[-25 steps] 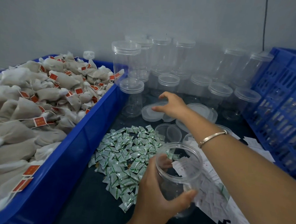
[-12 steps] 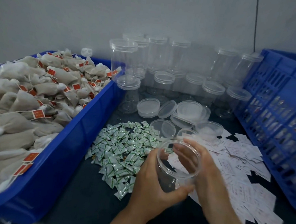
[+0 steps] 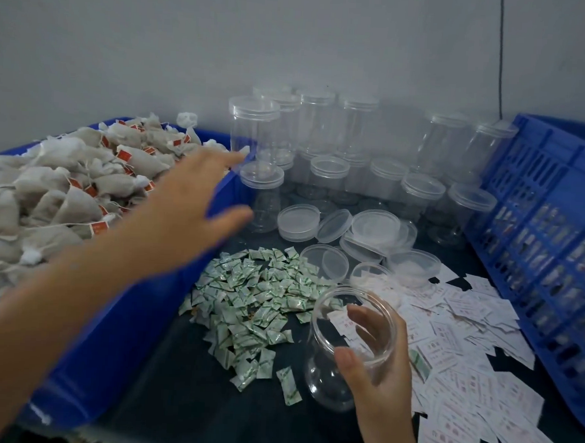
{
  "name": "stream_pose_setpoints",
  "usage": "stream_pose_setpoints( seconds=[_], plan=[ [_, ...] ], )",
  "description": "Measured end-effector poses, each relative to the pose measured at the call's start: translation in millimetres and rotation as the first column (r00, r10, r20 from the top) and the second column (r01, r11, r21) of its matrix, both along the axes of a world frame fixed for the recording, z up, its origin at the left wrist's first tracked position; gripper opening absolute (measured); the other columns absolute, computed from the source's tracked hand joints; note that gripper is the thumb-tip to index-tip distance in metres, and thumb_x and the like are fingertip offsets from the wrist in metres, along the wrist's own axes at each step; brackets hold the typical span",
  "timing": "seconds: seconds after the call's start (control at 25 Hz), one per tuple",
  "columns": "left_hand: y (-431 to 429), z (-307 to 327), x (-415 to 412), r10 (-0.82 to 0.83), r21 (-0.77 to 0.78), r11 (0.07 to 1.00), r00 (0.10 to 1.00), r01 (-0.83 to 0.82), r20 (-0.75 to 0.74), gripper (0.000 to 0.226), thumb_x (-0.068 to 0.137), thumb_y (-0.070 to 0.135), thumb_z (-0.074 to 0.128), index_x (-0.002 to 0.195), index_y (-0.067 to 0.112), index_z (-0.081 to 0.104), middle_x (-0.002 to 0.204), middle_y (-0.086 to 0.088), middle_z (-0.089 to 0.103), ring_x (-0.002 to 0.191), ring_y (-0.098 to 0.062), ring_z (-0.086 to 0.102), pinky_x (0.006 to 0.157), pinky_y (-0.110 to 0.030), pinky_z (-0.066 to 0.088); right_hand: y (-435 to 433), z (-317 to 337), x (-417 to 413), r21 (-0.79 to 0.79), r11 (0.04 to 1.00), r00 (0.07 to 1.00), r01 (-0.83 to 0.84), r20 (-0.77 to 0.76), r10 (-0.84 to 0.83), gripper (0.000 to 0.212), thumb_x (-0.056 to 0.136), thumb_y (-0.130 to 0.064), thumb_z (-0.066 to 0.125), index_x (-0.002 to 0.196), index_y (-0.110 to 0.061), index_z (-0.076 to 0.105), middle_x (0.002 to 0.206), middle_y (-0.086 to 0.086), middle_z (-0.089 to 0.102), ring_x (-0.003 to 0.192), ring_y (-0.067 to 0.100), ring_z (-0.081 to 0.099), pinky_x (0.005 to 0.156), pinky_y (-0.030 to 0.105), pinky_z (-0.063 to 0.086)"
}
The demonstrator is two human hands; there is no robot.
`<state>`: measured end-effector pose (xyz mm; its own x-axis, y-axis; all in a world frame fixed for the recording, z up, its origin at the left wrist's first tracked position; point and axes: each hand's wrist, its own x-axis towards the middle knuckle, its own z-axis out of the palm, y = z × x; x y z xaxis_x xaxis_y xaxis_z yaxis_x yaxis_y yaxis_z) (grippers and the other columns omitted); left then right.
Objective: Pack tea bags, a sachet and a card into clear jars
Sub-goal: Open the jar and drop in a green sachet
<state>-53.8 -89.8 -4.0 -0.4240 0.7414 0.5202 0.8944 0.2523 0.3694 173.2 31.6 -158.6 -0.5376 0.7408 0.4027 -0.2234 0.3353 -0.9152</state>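
Observation:
My right hand grips an open clear jar by its rim side, fingers curled round it, low on the dark table. My left hand is open with fingers spread and blurred, hovering over the rim of the blue bin beside the heap of beige tea bags with red tags. Green-white sachets lie in a pile left of the jar. White printed cards are scattered to its right. Whether anything lies inside the jar I cannot tell.
Several lidded clear jars stand against the grey wall. Loose lids lie in front of them. A blue slatted crate borders the right side.
The jar passed from my left hand to my right. My left hand let go and swung up and left over the tea bag bin. My right hand came back from the lids.

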Motion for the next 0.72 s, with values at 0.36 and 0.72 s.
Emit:
stream_pose_setpoints(
  seconds=[0.36,0.72],
  plan=[
    [-6,-79,-121,0.451,-0.798,0.505,0.889,-0.33,-0.082,0.046,0.103,0.039,0.03,0.146,0.022,0.033,0.155,-0.011,0.027,0.141,-0.029,0.03,0.115,-0.044,0.025,2,-12,-4,-0.032,0.999,0.999,-0.006,-0.037,0.005,0.089,0.067,-0.059,0.074,0.139,-0.013,0.048,0.122,-0.006,0.066,0.121,0.016,0.061,0.102,0.023,0.047],
    [-4,-40,-99,0.429,-0.115,0.903,0.886,-0.414,0.177,0.016,0.097,0.02,0.051,0.085,0.009,0.053,0.084,-0.009,0.06,0.069,-0.02,0.057,0.058,-0.028,0.044,3,-17,-4,-0.019,1.0,0.997,-0.012,-0.072,0.01,0.086,0.067,-0.05,0.072,0.139,-0.009,0.048,0.121,-0.005,0.066,0.121,0.017,0.061,0.099,0.019,0.048]
  ],
)
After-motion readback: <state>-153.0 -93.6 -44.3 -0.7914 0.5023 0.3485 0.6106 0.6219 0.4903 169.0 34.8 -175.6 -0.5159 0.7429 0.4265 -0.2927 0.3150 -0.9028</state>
